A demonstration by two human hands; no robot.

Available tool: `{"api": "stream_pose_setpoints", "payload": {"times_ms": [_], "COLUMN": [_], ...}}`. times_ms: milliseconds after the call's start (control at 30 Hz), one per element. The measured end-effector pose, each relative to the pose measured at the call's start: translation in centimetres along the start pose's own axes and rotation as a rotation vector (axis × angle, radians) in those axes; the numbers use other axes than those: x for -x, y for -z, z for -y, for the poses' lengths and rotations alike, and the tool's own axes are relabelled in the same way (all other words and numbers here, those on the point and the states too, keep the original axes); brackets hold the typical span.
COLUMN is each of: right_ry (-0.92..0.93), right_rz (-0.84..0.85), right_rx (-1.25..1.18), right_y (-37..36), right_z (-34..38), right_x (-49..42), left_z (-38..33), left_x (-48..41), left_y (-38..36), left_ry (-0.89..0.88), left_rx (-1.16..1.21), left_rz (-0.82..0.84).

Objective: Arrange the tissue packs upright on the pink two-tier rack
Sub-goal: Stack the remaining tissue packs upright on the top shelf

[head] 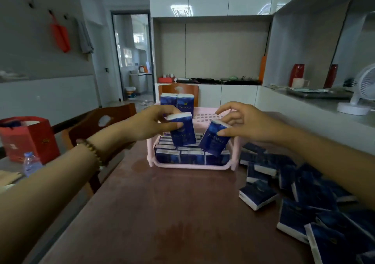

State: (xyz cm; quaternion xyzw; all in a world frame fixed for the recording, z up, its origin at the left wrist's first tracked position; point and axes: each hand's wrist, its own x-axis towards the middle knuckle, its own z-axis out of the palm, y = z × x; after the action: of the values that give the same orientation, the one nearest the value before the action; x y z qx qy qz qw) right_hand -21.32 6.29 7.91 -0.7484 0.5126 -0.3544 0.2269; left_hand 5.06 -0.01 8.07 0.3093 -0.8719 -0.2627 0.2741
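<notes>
The pink two-tier rack stands in the middle of the brown table. Its lower tier is packed with several dark blue tissue packs standing upright. Two packs stand at the back left of the upper tier. My left hand pinches a blue pack in front of the upper tier, roughly upright. My right hand grips a second pack, tilted to the right, at the rack's front right.
A heap of loose blue packs lies on the table to the right. Wooden chairs stand left and behind the rack. A red bag and a water bottle sit far left. A white fan is on the right counter.
</notes>
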Motion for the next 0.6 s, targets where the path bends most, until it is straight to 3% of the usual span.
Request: {"api": "stream_pose_setpoints", "payload": {"times_ms": [100, 267, 600], "right_ry": [0.085, 0.184, 0.152], "right_rz": [-0.031, -0.137, -0.144], "right_rx": [0.081, 0.150, 0.194], "right_y": [0.8, 1.4, -0.2], "right_z": [1.5, 2.6, 0.3], "right_x": [-2.8, -6.9, -13.3], "left_z": [-0.5, -0.1, 5.3], "left_x": [-1.4, -4.0, -7.8], "left_y": [3.2, 6.5, 6.9], "left_ry": [-0.052, -0.068, 0.007], "left_rx": [-0.120, -0.218, -0.301], "left_rz": [-0.028, -0.215, -0.279]}}
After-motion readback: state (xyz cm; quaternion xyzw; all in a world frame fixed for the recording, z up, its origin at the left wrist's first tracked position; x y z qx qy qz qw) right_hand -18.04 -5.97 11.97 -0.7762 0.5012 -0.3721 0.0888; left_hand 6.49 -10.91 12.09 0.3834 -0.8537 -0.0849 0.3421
